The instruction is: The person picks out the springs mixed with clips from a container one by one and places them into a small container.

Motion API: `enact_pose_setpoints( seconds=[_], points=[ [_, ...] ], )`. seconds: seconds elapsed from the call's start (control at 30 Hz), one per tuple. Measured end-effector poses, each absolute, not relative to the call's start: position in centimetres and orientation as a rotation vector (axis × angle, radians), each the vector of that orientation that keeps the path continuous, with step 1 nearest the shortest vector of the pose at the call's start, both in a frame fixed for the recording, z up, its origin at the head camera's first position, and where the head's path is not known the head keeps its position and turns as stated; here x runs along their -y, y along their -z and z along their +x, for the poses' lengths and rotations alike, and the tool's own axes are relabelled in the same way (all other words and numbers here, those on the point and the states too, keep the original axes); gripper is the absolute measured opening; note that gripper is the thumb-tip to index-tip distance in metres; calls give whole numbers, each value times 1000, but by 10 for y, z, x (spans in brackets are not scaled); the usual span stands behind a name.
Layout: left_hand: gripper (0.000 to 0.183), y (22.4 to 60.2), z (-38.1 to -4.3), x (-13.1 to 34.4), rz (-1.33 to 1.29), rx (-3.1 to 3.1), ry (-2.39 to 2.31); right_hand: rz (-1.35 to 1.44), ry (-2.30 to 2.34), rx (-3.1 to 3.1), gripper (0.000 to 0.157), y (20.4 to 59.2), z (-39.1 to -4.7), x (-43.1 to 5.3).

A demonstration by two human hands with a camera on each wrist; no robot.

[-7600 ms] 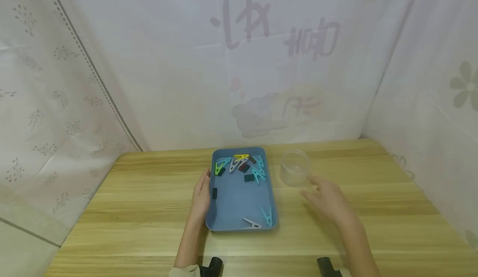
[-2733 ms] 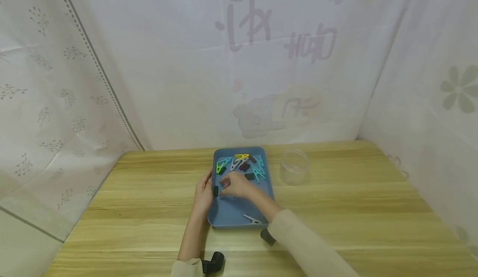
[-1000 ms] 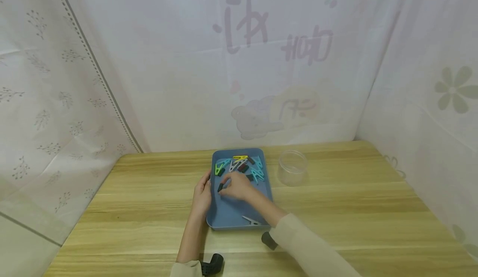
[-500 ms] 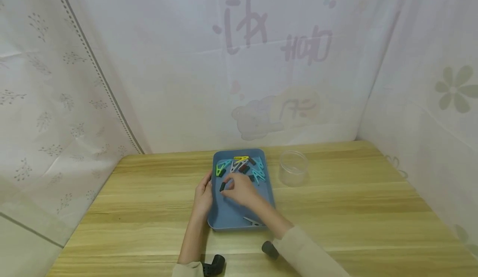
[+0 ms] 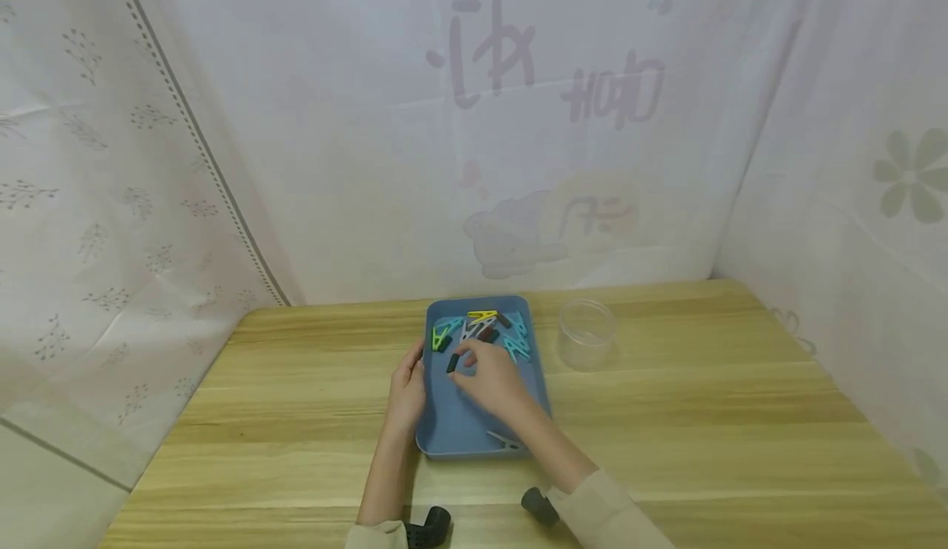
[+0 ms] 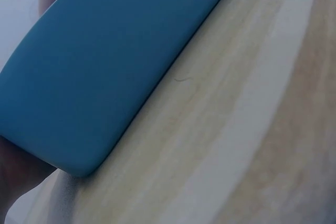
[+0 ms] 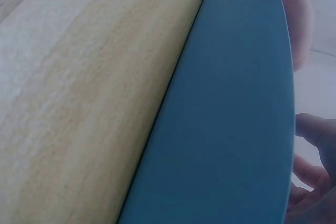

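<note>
My left hand (image 5: 406, 393) lies along the left wall of a blue rectangular tray (image 5: 444, 442), fingers fairly straight against its side. Over the tray, my right hand (image 5: 490, 376) pinches a small black oblong piece (image 5: 453, 363) between thumb and fingertips. At the tray's far end lie plastic clothespins: a yellow clothespin (image 5: 483, 315), a green clothespin (image 5: 440, 339), several light blue clothespins (image 5: 516, 346) and grey ones. Small black and dark red pieces lie among them. Near the front wall is a grey clothespin (image 5: 507, 441), partly covered by my right forearm. Both wrist views mostly show the tray's outer wall.
A clear round plastic container (image 5: 587, 337) stands right of the tray on the wooden table (image 5: 704, 417). White printed curtains (image 5: 370, 162) hang behind the table and at both sides.
My right hand has come from beside the clear container into the tray. It has taken the black piece from near the left wall and moved it slightly right. My left hand stays put.
</note>
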State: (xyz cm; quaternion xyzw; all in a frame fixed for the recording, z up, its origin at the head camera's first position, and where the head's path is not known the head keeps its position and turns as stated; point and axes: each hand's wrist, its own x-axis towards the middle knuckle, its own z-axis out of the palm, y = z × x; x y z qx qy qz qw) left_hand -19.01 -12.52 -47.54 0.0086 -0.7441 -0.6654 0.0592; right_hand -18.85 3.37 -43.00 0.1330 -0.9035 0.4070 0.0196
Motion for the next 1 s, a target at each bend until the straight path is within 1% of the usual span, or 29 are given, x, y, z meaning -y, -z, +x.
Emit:
enact_pose_setpoints(
  seconds=[0.2, 0.47, 1.0],
  points=[
    [47, 477, -190, 124, 25, 2256, 2028, 361, -1277, 2783, 35, 429, -186, -38],
    [46, 478, -190, 124, 32, 2261, 2004, 341, -1284, 2722, 31, 430, -180, -46],
    [46, 475, -191, 123, 38, 2282, 1944, 243, -1329, 2664, 33, 433, -178, -59]
  ],
)
